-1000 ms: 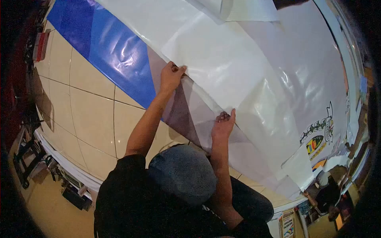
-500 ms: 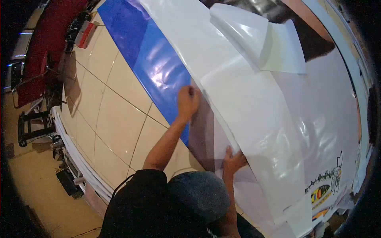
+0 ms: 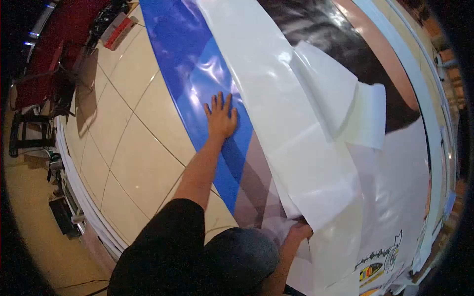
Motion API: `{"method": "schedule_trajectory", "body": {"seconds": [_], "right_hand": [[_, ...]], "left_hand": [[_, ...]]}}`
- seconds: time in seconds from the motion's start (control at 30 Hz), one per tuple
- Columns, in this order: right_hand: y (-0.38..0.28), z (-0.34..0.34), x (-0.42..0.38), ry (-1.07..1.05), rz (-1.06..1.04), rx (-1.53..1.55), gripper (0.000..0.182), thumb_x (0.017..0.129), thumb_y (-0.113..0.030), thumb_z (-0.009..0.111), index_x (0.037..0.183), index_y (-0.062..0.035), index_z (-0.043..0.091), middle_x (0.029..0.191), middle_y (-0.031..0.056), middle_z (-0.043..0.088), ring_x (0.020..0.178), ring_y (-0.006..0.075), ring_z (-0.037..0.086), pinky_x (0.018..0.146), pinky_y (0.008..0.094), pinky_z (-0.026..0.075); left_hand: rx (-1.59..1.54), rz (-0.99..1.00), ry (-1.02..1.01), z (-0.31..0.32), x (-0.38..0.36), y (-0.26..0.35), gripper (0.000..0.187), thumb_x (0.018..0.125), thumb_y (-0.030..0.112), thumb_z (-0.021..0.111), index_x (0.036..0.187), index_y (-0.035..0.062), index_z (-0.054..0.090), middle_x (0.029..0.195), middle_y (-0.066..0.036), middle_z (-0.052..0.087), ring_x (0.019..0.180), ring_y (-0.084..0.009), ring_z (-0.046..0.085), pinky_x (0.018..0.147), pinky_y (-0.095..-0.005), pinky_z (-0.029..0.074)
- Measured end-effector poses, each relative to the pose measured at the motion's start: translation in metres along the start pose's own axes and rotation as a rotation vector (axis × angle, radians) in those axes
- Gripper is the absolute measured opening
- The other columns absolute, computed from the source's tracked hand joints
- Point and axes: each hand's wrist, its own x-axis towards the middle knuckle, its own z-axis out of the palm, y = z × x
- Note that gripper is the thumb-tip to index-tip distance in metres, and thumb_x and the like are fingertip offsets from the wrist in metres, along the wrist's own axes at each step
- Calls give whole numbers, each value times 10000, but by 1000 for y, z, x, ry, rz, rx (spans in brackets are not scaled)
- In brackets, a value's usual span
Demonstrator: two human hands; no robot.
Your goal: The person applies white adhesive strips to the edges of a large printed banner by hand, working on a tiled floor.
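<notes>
A large glossy printed banner [image 3: 400, 158] lies spread over the floor, with a blue strip [image 3: 190, 74] along its left side and a white folded-over band [image 3: 266, 74] beside it. My left hand [image 3: 222, 118] rests flat on the blue strip, fingers spread. Lower down, my right hand [image 3: 298, 232] grips the edge of the white band, and its fingertips are partly hidden beneath the material. Near that hand the sheet is creased. A loose white flap [image 3: 328, 89] curls up from the band farther right.
Beige floor tiles [image 3: 133, 148] extend along the left of the banner. A red-and-grey box [image 3: 117, 32] stands at the upper left, near a chair [image 3: 59, 84]. A black stand [image 3: 29, 133] is at the far left. My bent knee [image 3: 242, 261] is close to the banner's lower edge.
My left hand has opened from a closed shape and now lies flat on the blue strip. My right hand stays at the white band's edge, its thumb now lowered. The view has shifted.
</notes>
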Motion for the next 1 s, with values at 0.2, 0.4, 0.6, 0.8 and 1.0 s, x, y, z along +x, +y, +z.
{"method": "schedule_trajectory", "body": {"seconds": [0.2,0.4,0.6,0.8,1.0], "right_hand": [[12,63,40,281,274,53,325,935,-216,487,1135,27,570,1121,147,607,1021,285,583,874,394,485],[10,66,47,213,381,-60,334,937,-231,484,1146,16,570,1117,135,608,1024,277,582,883,389,482],[0,83,41,136,455,-203,343,940,-246,480,1156,5,570,1113,124,610,1028,269,581,892,385,480],[48,235,79,-27,474,-300,356,933,-232,489,1206,-10,543,1171,115,582,1075,265,558,937,391,450],[92,406,128,-106,303,-342,427,842,-76,592,1249,7,497,1211,127,557,1101,277,540,949,389,429]], "left_hand": [[-40,-34,-62,-10,5,0,557,915,365,411,1432,167,344,1509,-156,236,1398,-359,181,1117,-581,50],[-57,-59,-129,-13,8,-1,569,913,370,407,1444,182,325,1520,-143,219,1411,-340,158,1123,-570,41],[-100,-76,-160,-18,11,-4,571,913,375,407,1446,187,321,1518,-142,226,1408,-341,167,1124,-569,43],[-122,-93,-217,-24,17,-5,574,914,372,408,1449,187,314,1515,-144,233,1408,-340,170,1118,-583,44],[-166,-125,-313,-27,22,-10,576,917,369,414,1456,201,296,1522,-135,215,1408,-338,171,1114,-589,51]]}}
